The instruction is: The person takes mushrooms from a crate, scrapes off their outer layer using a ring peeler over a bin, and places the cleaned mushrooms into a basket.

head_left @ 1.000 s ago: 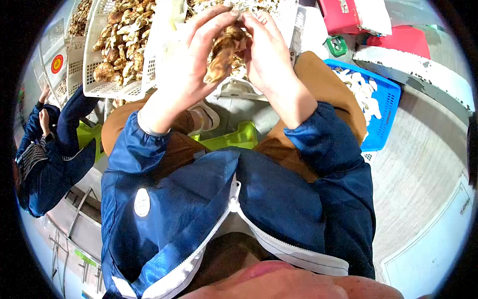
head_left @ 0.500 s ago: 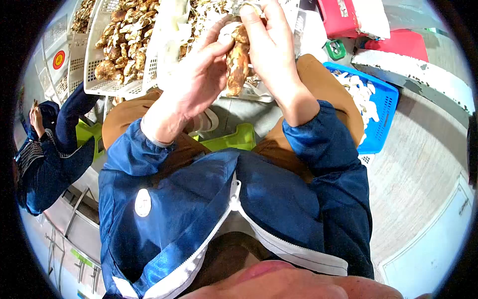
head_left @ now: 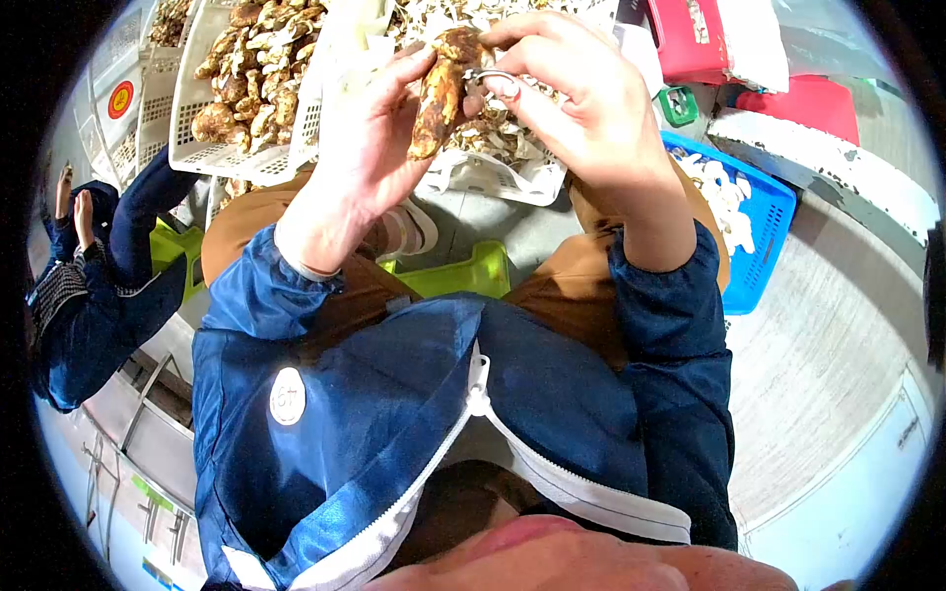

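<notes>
Landmark: white scrap crate [head_left: 537,187], w/ heap of pale & brown scraps [head_left: 507,146]. All positions rel. to it.

1. Mushroom [head_left: 435,113], qty 1. Long, brown w/ paler patches; held up over crate's near L part, tilted, wider end away from wearer.
2. L hand [head_left: 370,153]. Over crate's near L corner; thumb one side, fingers round the other, gripping mushroom.
3. R hand [head_left: 586,94]. Over crate's R part; thumb & fingers pinched on small metal tool [head_left: 496,73], thin, curved, exact type unclear. Tip at mushroom's R side; contact can't be confirmed.
4. Mushroom crate [head_left: 232,160], white, w/ holes. L of scrap crate; piled w/ whole brown mushrooms [head_left: 264,84].
5. Blue basket [head_left: 767,258]. R of scrap crate, nearer wearer; holds white pcs [head_left: 727,205].
6. Green tub [head_left: 678,104], small. R of scrap crate.
7. Red box [head_left: 682,44]. R of scrap crate, beyond tub.
8. Lime plastic item [head_left: 458,279]. Near side of scrap crate, btw wearer's legs, part hidden.
9. Shoe [head_left: 422,229]. Near side of scrap crate, toward L.
10. Co-worker [head_left: 84,330], dk blue clothes. Well L of scrap crate; both hands raised, finger grip can't tell.
</notes>
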The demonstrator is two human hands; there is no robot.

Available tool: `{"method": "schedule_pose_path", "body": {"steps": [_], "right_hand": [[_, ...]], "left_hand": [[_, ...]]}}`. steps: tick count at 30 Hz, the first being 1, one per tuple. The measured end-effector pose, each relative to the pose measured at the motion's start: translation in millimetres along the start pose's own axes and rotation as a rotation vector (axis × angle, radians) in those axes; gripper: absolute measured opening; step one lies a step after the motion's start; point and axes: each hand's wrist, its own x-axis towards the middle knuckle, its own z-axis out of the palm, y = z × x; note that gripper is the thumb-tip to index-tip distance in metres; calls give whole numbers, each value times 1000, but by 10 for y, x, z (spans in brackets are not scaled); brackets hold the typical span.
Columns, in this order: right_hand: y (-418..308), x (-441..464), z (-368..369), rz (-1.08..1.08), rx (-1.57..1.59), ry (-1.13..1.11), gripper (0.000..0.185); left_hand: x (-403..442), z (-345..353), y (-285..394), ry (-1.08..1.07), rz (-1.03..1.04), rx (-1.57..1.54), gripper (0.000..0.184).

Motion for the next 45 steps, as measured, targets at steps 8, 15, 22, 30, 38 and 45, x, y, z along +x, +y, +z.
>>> {"method": "schedule_pose_path", "body": {"steps": [8, 15, 22, 30, 38, 45], "right_hand": [[-40, -45, 118, 53, -40, 22, 10], [42, -96, 290, -115, -198, 62, 19], [106, -62, 283, -108, -169, 53, 17], [273, -157, 149, 475, 147, 130, 15], [39, -42, 151, 280, 20, 37, 12], [73, -81, 222, 161, 127, 24, 9]], "left_hand": [[0, 31, -80, 42, 15, 145, 29], [-34, -17, -49, 146, -35, 86, 23], [-28, -80, -35, 168, -10, 105, 23], [-52, -155, 111, 16, -168, 83, 25], [-16, -100, 82, 34, 40, 248, 44], [-10, 44, -24, 95, 210, 539, 66]]}}
